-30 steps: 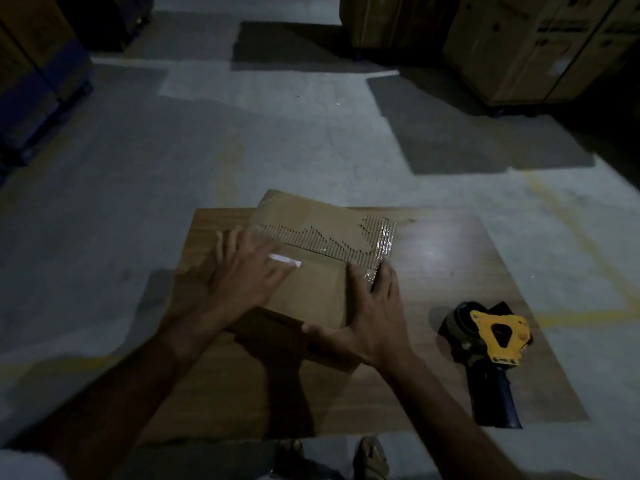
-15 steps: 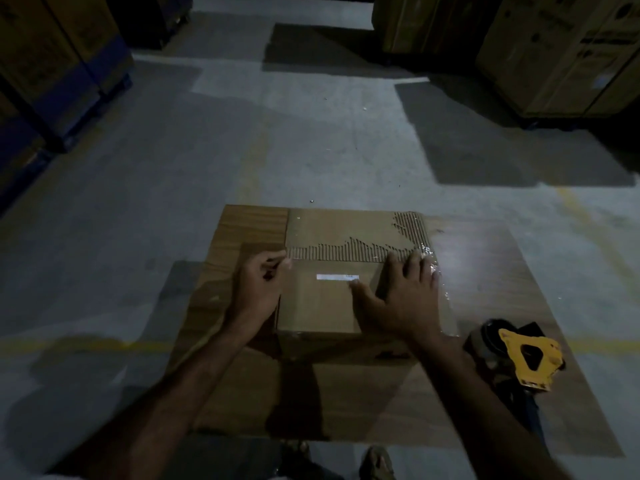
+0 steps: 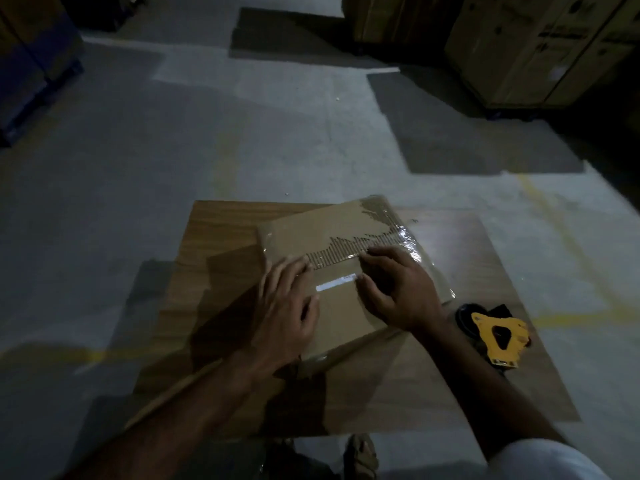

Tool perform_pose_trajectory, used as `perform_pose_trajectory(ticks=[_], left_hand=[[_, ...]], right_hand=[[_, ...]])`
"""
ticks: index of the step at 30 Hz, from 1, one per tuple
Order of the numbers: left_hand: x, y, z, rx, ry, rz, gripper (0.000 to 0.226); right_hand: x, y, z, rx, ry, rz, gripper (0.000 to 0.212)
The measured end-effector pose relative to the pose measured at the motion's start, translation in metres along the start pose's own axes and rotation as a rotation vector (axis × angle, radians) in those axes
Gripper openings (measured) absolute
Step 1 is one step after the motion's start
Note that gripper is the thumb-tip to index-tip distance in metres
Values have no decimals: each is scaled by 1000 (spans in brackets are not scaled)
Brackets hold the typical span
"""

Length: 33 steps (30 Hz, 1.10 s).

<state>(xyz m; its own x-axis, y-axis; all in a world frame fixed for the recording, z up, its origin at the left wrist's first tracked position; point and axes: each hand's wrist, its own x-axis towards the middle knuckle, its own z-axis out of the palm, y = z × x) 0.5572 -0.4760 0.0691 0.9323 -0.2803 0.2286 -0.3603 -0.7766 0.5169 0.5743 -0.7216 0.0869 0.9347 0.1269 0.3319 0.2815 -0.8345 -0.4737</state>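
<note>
1. The wooden board [image 3: 221, 237] lies flat on the concrete floor. It has a smooth grained veneer and is rigid enough to press against, so push straight down rather than sideways.
2. The cardboard box [image 3: 311, 233] sits askew on the board's far half, one corner reaching the far edge. It is a low, flat-topped carton of matte brown card. Its lid will likely give under hard pressure, so spread the load.
3. The left hand [image 3: 287, 306] lies flat with its fingers straight, pinning the lid near the box's left side. It should keep the box from turning.
4. The right hand [image 3: 398, 292] is arched with bent fingertips on the seam. I cannot tell whether it pinches a tape end. It should probably rub outward along the seam to drive out bubbles.
5. The tape dispenser [image 3: 498, 336] rests by the board's right edge, just beside the box. It has a yellow plastic frame and a dark roll.
6. The clear tape [image 3: 408, 237] is glossy and wrinkled at the box's right corner, so that spot needs the firmest smoothing.
7. The torn strip [image 3: 346, 251] exposes ribbed corrugation, and tape grips there poorly.
8. The white label [image 3: 334, 283] is a small, smooth rectangle lying between the hands.
</note>
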Motion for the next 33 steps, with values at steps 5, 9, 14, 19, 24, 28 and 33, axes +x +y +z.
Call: perform_pose_trajectory(ticks=[5,9,14,19,24,28,33], left_hand=[[24,11,6,144,-139,183,64],[63,-6,-6,152,-193,205,49],[116,-18,-27,129,-281,-24,64],[144,-11,-32,158,-460,12,86],[118,-17,-41,152,-499,93,101],[78,-16,-35,9,-614,-35,102],[38,1,-34,5,-515,-26,93]], right_hand=[[9,-6,4,-214,46,94,32],[-8,-34,24,-239,34,280,43],[-38,-57,16,-48,246,711,55],[-67,-73,17,436,192,913,80],[-71,-62,10,384,105,891,82],[-86,-53,-1,254,52,871,82],[-104,-60,-14,146,32,909,83]])
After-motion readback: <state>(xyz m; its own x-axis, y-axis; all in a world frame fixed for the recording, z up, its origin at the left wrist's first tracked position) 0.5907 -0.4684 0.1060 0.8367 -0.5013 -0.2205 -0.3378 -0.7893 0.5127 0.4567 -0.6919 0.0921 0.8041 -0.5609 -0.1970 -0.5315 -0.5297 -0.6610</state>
